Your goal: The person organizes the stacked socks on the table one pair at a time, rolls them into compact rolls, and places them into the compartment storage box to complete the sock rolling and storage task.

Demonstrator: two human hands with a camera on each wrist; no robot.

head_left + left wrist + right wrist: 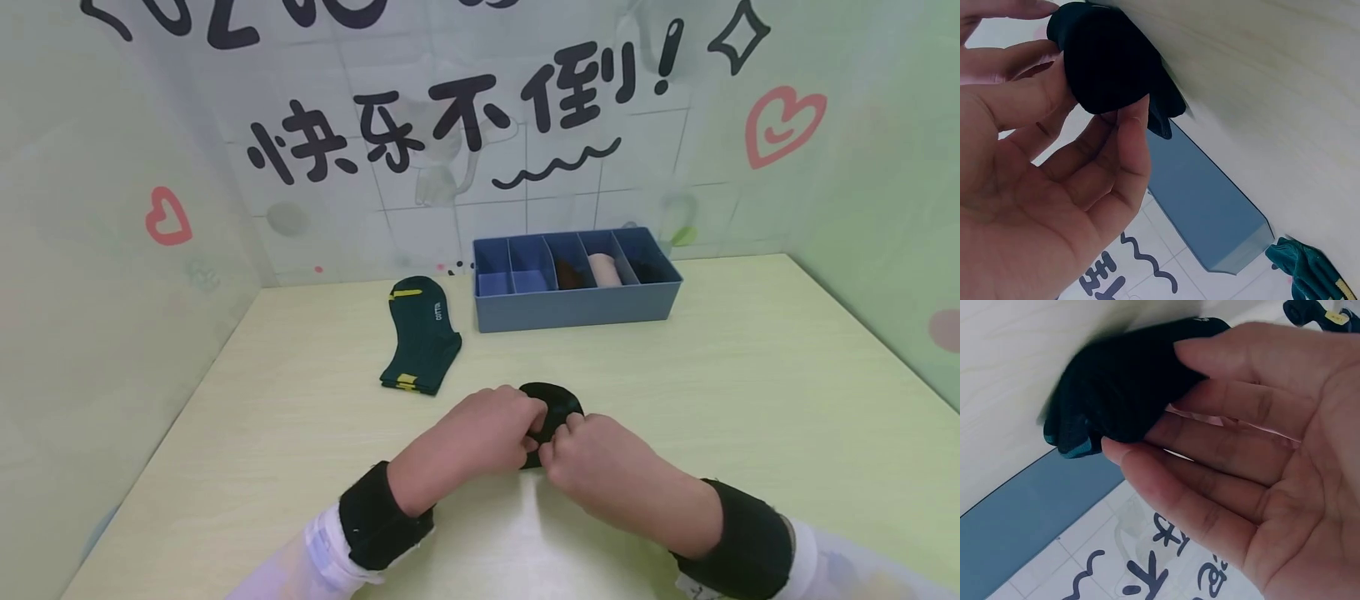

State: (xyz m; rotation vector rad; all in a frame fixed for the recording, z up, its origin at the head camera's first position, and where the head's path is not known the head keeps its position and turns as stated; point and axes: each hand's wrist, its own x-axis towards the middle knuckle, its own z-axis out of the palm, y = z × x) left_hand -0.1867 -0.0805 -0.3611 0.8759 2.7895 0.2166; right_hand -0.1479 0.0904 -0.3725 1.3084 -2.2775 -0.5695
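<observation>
The fingers (1132, 134) of the left hand (480, 437) curl against a rolled black sock (551, 406), pinching its near edge; the right hand (600, 467) pinches the same sock from the other side, its fingers (1210, 381) wrapped over the dark cloth. The sock lies on the pale desk (750, 392), just in front of both hands. Farther back and to the left rests a folded pair of dark green socks (422, 337). Behind it, near the wall, stands a blue divided box (577, 308) with rolled socks in its right compartments.
</observation>
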